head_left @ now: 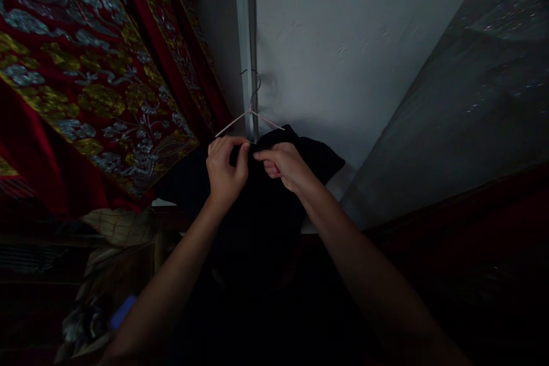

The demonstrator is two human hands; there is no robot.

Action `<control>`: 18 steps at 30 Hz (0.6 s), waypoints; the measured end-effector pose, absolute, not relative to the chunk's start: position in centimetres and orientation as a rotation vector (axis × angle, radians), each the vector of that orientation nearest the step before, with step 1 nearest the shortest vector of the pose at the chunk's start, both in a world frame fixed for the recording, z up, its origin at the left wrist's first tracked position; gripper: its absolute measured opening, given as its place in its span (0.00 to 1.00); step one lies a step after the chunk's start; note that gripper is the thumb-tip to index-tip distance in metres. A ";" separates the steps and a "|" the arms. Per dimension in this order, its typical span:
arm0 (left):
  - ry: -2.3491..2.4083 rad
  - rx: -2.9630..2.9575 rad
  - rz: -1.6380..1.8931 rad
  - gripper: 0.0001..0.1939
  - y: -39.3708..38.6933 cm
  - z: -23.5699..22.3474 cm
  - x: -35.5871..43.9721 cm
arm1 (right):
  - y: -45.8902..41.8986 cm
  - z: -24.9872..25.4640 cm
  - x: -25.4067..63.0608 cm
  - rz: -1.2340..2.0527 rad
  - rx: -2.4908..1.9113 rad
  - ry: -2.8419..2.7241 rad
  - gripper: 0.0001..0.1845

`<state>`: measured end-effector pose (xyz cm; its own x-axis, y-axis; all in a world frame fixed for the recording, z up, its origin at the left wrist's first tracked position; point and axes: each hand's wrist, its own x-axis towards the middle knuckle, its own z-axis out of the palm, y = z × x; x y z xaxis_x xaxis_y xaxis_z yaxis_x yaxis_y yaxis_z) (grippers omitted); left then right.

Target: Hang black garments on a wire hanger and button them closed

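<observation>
while the light is very dim, a big pale wall (326,40) can be seen behind the hanger (250,109). a shiny see-through sheet (463,91) slants far to the right of the hanger. to the left of it is a red cloth (103,97) with silver and yellow shapes. the dark garment (261,206) is just below the hanger, with its top edge by the hanger's arms. a grey post (243,23) goes up behind the hanger's hook.

both hands are just under the hanger. the left hand (223,174) has its grip closed, with thumb and finger pinching the garment's top edge. the right hand (286,164) is just beside it, and its grip is closed on the same edge, with the other fingers curled in. a small blue thing (123,312) is low down, far to the left of the hanger.

the garment looks soft and floppy, so it should be light and sag easily. it does not look slippery or easy to break. the thick top edge near the hanger seems a good place to hold it. no brand, label or writing can be read.
</observation>
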<state>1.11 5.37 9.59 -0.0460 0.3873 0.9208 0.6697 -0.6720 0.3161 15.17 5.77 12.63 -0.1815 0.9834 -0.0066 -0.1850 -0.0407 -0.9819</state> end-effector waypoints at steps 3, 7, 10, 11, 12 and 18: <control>-1.167 -1.948 -1.865 0.07 5.7 9.7 1.7 | 6.0 13.1 15.5 1.492 -1.008 -1.197 0.25; -1.223 -2.062 -1.834 0.07 5.8 10.7 1.8 | 5.9 13.2 16.2 1.375 -0.949 -1.248 0.19; -1.261 -2.286 -1.616 0.07 5.7 11.6 1.4 | 5.7 12.7 16.6 1.193 -0.878 -1.291 0.11; -1.262 -2.323 -1.542 0.07 5.6 11.7 1.3 | 5.7 12.5 16.6 1.156 -0.880 -1.302 0.11; -1.260 -2.333 -1.485 0.07 5.6 11.7 1.1 | 5.8 12.2 16.6 1.133 -0.893 -1.319 0.10; -1.167 -2.212 -1.501 0.06 5.1 11.8 0.9 | 6.7 9.9 15.5 0.815 -1.074 -1.426 0.09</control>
